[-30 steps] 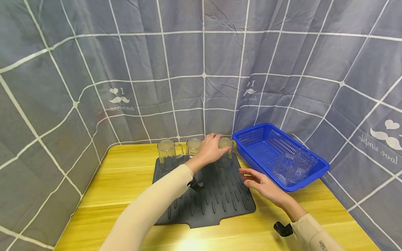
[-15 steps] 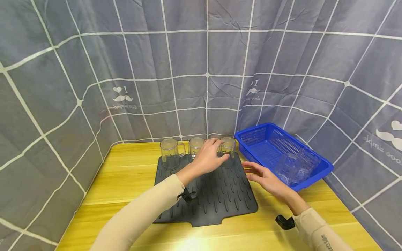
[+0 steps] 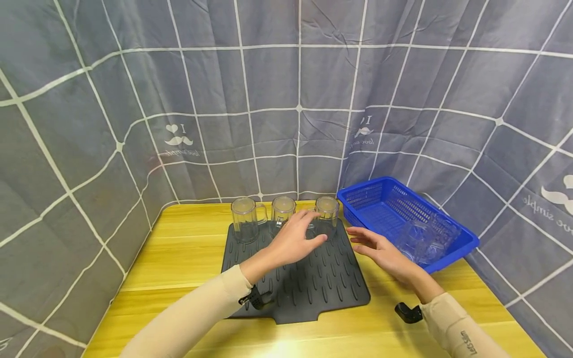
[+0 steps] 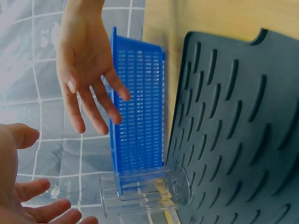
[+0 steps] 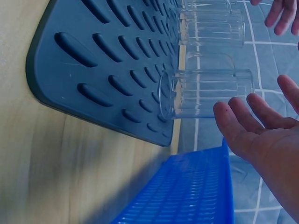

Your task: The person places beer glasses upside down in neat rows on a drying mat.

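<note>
Grey curtain (image 3: 268, 139) with white grid lines behind a wood-grain tabletop (image 3: 179, 233). Dark ribbed mat (image 3: 295, 293) lies on the tabletop. Left mug (image 3: 244, 223), clear, stands toward the mat's far edge, handle pointing right. Middle mug (image 3: 282, 211) next in the row, partly behind the left hand (image 3: 295, 238) in head view. Left hand is above the mat, fingers extended and apart, holding nothing. Right mug (image 3: 329, 216) just beyond its fingertips, on the mat, handle pointing left, not gripped. Right hand (image 3: 387, 253) by the mat's right edge, fingers extended, also holding nothing. Blue basket (image 3: 378, 214) at far right, clear glassware (image 3: 414, 237) in its near end; can't tell how many pieces.
</note>
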Available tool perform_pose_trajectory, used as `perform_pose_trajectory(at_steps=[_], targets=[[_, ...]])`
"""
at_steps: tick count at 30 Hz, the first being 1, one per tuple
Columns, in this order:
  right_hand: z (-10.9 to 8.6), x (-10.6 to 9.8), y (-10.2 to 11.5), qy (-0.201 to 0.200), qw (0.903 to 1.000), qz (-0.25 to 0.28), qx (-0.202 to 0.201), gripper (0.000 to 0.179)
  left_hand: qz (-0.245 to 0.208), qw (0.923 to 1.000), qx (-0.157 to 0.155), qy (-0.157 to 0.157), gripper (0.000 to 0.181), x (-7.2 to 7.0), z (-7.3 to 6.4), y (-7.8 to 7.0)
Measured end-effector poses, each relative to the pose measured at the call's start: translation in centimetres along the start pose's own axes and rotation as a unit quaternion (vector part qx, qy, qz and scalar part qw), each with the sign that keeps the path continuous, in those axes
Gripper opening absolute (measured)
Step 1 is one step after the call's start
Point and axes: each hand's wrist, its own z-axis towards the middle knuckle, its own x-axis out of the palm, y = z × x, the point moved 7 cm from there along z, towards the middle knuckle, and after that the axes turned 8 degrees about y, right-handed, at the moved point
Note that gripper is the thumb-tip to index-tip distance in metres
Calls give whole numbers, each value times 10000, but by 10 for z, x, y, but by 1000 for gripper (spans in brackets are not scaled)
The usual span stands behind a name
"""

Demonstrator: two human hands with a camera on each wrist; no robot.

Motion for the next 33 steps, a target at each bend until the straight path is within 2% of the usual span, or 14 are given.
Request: perform_pose_trajectory(at_steps=[11,21,33], targets=[[1,-8,4,59,9992,-389,-38,57,-579,9976,-117,363,58,4,-26,7],[7,-9,12,89,9963,-837,-161,50,-1048,9938,-240,272,54,-5,-54,21],[8,-15,27,195,9918,-1264,-51,48,-1224,9912,-367,355,56,-8,-72,29]])
